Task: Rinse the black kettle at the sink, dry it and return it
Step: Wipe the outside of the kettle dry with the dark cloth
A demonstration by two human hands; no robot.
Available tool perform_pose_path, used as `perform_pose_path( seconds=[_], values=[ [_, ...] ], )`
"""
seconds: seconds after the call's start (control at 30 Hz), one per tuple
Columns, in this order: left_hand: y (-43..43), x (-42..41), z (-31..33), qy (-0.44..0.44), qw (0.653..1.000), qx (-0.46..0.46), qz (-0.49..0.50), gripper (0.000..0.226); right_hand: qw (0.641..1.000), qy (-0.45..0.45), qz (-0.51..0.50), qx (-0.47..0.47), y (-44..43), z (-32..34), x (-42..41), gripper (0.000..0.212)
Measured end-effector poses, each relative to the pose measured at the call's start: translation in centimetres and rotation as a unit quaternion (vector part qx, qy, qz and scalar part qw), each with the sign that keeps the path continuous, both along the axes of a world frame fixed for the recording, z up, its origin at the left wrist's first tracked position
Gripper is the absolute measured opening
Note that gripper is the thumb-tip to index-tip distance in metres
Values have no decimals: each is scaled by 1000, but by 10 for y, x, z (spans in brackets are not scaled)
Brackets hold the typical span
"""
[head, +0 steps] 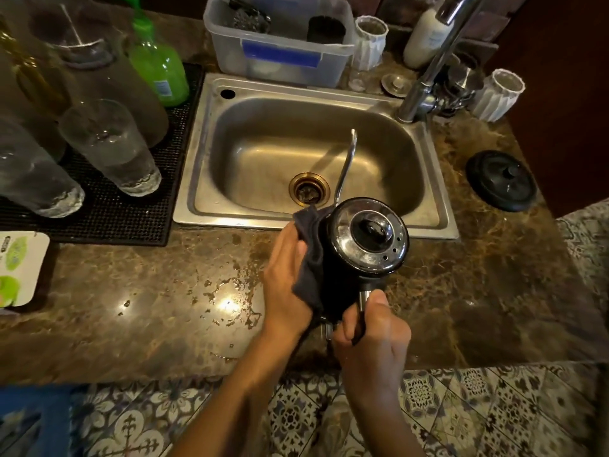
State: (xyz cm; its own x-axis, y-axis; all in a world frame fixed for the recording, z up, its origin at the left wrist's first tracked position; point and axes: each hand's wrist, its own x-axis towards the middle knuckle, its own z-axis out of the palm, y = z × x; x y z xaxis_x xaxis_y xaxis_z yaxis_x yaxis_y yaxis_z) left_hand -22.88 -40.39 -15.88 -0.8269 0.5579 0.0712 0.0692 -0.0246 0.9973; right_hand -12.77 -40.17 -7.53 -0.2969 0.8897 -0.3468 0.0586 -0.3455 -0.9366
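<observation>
The rectangular stainless steel sink (pixel 316 153) is set into the brown marble countertop (pixel 148 291). Left of it, a black rubber mat (pixel 108 212) bears upturned clear drinking glasses (pixel 112 150) and, at its far end, a green plastic bottle (pixel 158 67). A clear plastic tub (pixel 280 51) stands behind the sink. The chrome tap (pixel 428 80) rises at the far right corner. A round black lid (pixel 501 179) lies right of the sink. The black gooseneck kettle (pixel 362 245) is over the near rim, between both hands.

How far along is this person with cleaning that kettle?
Rinsing looks finished: no water runs from the tap, and the sink holds nothing. Drying is in hand: the right hand grips the handle of the black kettle, while the left hand presses a dark cloth against its side. Still left: returning it to wherever it belongs.
</observation>
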Motion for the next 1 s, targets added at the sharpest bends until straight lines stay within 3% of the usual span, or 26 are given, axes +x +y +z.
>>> perform_pose_path(
  seconds=[0.13,0.2,0.33,0.4,0.5,0.6,0.7,0.77,0.83,0.93,1.0],
  values=[
    [-3,30,6,89,995,-33,28,65,1000,-4,17,-13,3,0,2,56],
    [0,28,6,162,986,-34,31,68,999,-11,28,-13,6,0,4,56],
    [6,8,22,230,973,-13,-14,53,999,13,37,-33,8,1,5,51],
    [12,-9,27,254,965,-57,-39,42,998,19,40,-38,9,0,6,50],
    [29,-51,36,189,964,-66,-176,51,998,15,53,-43,10,0,8,49],
    [35,-73,34,219,936,-100,-257,37,997,20,61,-31,10,0,9,48],
    [20,-53,21,205,959,-69,-182,31,997,18,65,-22,11,-1,10,47],
    [7,-18,12,102,990,-48,-83,40,997,17,74,-10,12,-1,11,48],
    [-2,18,5,61,995,-79,10,40,995,1,92,36,14,-2,12,55],
    [-8,44,-5,85,991,-97,20,82,993,9,100,55,15,-5,13,54],
    [-10,39,-8,133,987,-94,17,92,994,36,101,15,15,-3,13,40]
  ],
)
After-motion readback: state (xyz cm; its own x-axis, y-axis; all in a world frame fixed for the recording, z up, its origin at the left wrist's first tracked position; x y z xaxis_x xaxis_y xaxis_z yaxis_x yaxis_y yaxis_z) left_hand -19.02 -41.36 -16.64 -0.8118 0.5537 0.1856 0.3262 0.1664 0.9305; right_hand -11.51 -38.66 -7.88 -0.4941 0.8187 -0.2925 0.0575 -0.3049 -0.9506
